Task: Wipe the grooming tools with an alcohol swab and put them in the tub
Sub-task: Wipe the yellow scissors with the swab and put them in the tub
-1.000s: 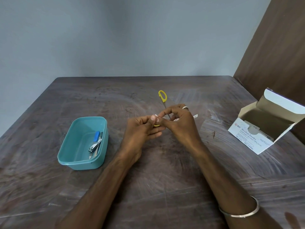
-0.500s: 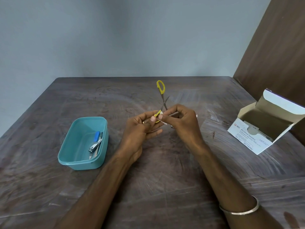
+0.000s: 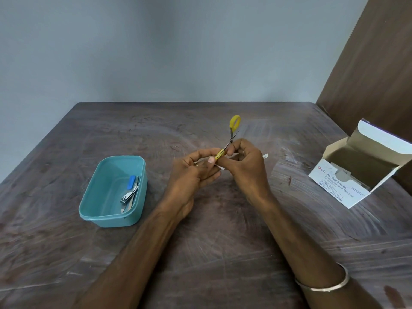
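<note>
The small scissors (image 3: 231,134) with yellow handles are held up above the middle of the worktop (image 3: 223,230), between both hands. One yellow loop stands clear above the fingers, the other yellow handle lies slanting between the 2 thumbs, and the thin metal blades cross just beside the right fingertips.

The left hand (image 3: 191,172) has its grip closed on the lower yellow handle, thumb pressed on top. The right hand (image 3: 245,166) has its grip closed round the blade end, with a strip of white swab (image 3: 220,167) showing below the fingers; whether the pad fully wraps the blade I cannot tell, since the fingers hide it. A white scrap of wrapper (image 3: 265,156) shows just past the right hand.

By the look of them the scissors are light, stiff and thin, with sharp points, so the handles are the safe place to hold and the blades are best wiped from the pivot toward the tips. Wet steel is likely to be slippery; the swab itself is soft and limp and needs pinching flat against the metal.

The teal tub (image 3: 98,192) sits on the worktop near the left forearm and already holds a nail clipper (image 3: 128,195) and a blue-tipped tool (image 3: 131,182). The open swab box (image 3: 347,186) stands well apart on the right.
</note>
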`<state>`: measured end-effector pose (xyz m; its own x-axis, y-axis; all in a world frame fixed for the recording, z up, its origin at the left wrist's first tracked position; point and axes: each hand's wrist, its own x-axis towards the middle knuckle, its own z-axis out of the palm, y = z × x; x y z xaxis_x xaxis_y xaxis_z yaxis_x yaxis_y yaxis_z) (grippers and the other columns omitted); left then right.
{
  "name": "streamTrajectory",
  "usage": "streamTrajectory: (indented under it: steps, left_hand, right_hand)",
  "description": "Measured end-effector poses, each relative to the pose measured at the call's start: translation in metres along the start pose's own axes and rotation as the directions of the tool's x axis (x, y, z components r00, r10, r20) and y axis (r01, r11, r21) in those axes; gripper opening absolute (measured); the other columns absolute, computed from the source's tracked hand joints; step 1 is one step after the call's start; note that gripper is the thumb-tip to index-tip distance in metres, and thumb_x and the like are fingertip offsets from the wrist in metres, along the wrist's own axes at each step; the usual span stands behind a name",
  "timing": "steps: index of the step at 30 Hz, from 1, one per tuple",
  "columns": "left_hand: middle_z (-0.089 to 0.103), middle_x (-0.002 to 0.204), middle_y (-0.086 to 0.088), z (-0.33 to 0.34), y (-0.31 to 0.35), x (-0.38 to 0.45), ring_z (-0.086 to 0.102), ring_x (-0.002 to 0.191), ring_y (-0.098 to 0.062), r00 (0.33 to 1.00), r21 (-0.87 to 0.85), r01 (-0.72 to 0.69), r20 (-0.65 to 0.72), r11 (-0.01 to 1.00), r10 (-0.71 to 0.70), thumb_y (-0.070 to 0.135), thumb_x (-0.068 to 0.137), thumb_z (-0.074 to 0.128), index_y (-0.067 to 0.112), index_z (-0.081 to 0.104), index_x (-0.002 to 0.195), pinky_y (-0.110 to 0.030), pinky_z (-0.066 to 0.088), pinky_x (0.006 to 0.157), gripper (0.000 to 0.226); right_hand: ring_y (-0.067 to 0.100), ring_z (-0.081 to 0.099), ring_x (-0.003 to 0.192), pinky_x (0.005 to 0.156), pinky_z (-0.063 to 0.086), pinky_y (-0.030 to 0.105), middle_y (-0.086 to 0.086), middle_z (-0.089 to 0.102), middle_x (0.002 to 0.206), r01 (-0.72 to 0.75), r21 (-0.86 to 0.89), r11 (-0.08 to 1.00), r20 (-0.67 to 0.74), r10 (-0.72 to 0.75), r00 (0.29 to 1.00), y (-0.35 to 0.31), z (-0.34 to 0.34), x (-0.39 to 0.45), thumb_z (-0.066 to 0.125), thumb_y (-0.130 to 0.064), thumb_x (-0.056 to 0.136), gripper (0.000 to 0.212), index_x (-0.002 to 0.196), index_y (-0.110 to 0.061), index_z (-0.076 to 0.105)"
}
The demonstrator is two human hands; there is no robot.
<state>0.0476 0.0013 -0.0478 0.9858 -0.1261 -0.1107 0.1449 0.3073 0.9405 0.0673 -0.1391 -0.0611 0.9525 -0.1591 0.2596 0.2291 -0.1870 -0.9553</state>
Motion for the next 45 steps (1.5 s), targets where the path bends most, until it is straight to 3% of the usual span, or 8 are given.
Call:
streamTrajectory:
  steps: [7,15,19,22,27,35,42,45]
  left_hand:
    - [0.077,0.101,-0.011,0.000,0.003,-0.003,0.075,0.094,-0.025,0.999,0.017,0.030,0.025,0.999,-0.031,0.007,0.094,0.061,0.012,0.071,0.109,-0.034,0.061,0.081,0.019]
    - [0.077,0.091,-0.016,0.001,0.002,-0.003,0.076,0.080,-0.027,0.992,0.190,-0.099,-0.054,0.977,0.111,0.008,0.097,0.059,0.012,0.070,0.109,-0.034,0.062,0.071,0.017]
    - [0.077,0.084,-0.014,-0.001,0.004,-0.003,0.076,0.078,-0.028,0.994,0.159,-0.083,-0.064,0.984,0.094,0.008,0.097,0.059,0.015,0.070,0.099,-0.032,0.063,0.068,0.013]
    - [0.077,0.079,-0.012,-0.002,0.006,-0.003,0.076,0.075,-0.026,0.996,0.103,-0.047,-0.076,0.994,0.055,0.008,0.097,0.059,0.016,0.068,0.099,-0.032,0.063,0.067,0.012]
    - [0.077,0.088,-0.017,-0.005,0.008,-0.001,0.076,0.076,-0.028,0.996,0.074,-0.030,-0.080,0.997,0.036,0.008,0.097,0.060,0.012,0.068,0.104,-0.033,0.063,0.066,0.011]
    - [0.076,0.085,-0.020,-0.009,0.006,0.003,0.075,0.077,-0.035,0.999,0.189,-0.024,-0.035,0.982,0.031,0.014,0.100,0.057,0.011,0.066,0.114,-0.037,0.063,0.066,0.017]
    - [0.075,0.087,-0.021,-0.008,0.005,0.000,0.073,0.065,-0.034,0.999,0.242,-0.037,0.028,0.970,0.032,0.015,0.100,0.057,0.013,0.067,0.112,-0.032,0.059,0.057,0.016]
    - [0.074,0.088,-0.022,-0.007,0.005,-0.002,0.072,0.063,-0.033,0.998,0.249,-0.040,0.049,0.968,0.028,0.015,0.100,0.056,0.012,0.067,0.111,-0.033,0.058,0.056,0.015]
  right_hand:
    - [0.029,0.049,0.057,0.052,0.047,0.050,0.020,0.063,0.075,0.065,0.015,0.998,-0.036,-0.064,0.997,0.002,0.004,0.000,0.072,-0.012,0.070,0.018,0.077,-0.022,0.057]
    - [0.037,0.062,0.064,0.053,0.054,0.047,-0.002,0.071,0.081,0.109,-0.041,0.993,0.102,-0.105,0.989,0.000,0.000,0.000,0.078,-0.023,0.079,0.017,0.085,-0.027,0.063]
    - [0.021,0.060,0.053,0.048,0.052,0.036,-0.001,0.068,0.080,0.045,0.062,0.997,0.201,-0.056,0.978,-0.001,-0.006,0.004,0.075,-0.005,0.085,0.024,0.083,-0.027,0.064]
    - [0.020,0.059,0.053,0.049,0.053,0.033,0.007,0.064,0.085,-0.016,0.175,0.984,0.265,-0.031,0.964,-0.003,-0.010,0.006,0.071,0.002,0.087,0.015,0.093,-0.009,0.062]
    - [0.027,0.061,0.068,0.054,0.056,0.034,0.010,0.062,0.089,-0.037,0.218,0.975,0.343,-0.041,0.938,-0.002,-0.016,0.009,0.072,0.008,0.083,0.025,0.099,-0.010,0.063]
    - [0.014,0.065,0.064,0.055,0.054,0.032,0.000,0.073,0.074,-0.088,0.230,0.969,0.271,0.023,0.962,-0.004,-0.018,0.010,0.076,0.008,0.079,0.036,0.099,-0.012,0.052]
    - [0.023,0.064,0.069,0.057,0.052,0.035,0.024,0.068,0.087,-0.104,0.278,0.955,0.219,0.043,0.975,-0.005,-0.014,0.008,0.079,0.003,0.078,0.040,0.101,-0.012,0.050]
    - [0.020,0.064,0.066,0.054,0.052,0.031,0.008,0.068,0.075,-0.113,0.289,0.951,0.217,0.050,0.975,-0.004,-0.012,0.008,0.079,0.002,0.078,0.039,0.102,-0.011,0.050]
